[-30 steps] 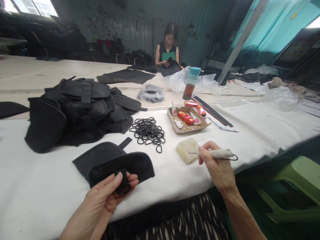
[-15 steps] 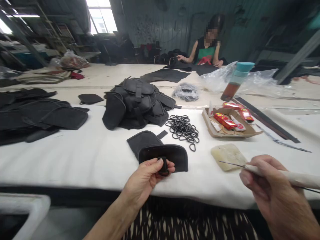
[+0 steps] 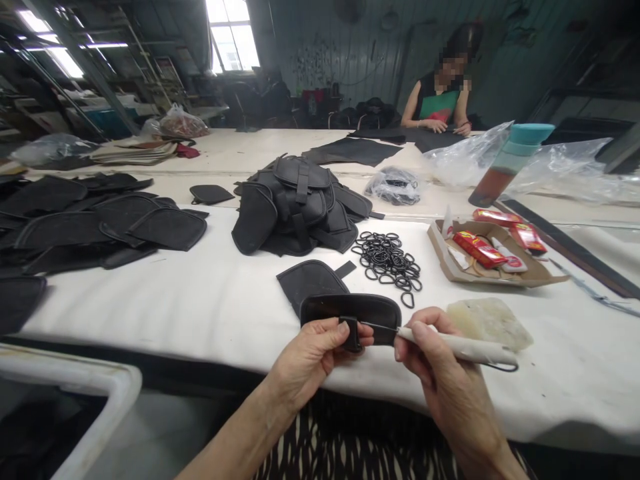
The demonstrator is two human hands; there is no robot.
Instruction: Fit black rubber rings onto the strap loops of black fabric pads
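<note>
My left hand [image 3: 305,357] is closed on a black leather-like flap [image 3: 323,307] with piped edges. Its thumb pinches the folded black strap [image 3: 349,335] on the flap. In my right hand [image 3: 445,380] is an awl [image 3: 467,348] with a thin metal shaft and a white wrapped handle. The shaft points left to the strap at my left fingertips; whether the tip enters the strap is hidden. Just behind lies a second black flap [image 3: 307,281] with a strap tab. A heap of black D-rings [image 3: 383,257] lies beyond, and a yellowish wax-like block [image 3: 493,323] is right of them.
Piled black flaps [image 3: 270,217] stand mid-table, with more flaps [image 3: 65,227] at left. A cardboard tray [image 3: 453,270] holds red packets. Behind it are a bottle [image 3: 500,167] and plastic film [image 3: 465,157]. A co-worker [image 3: 435,107] sits across. A white bin [image 3: 120,387] is at lower left.
My right hand has moved left with the awl, from over the yellowish block to the strap at my left hand. My view has shifted left. The co-worker's hands have come together.
</note>
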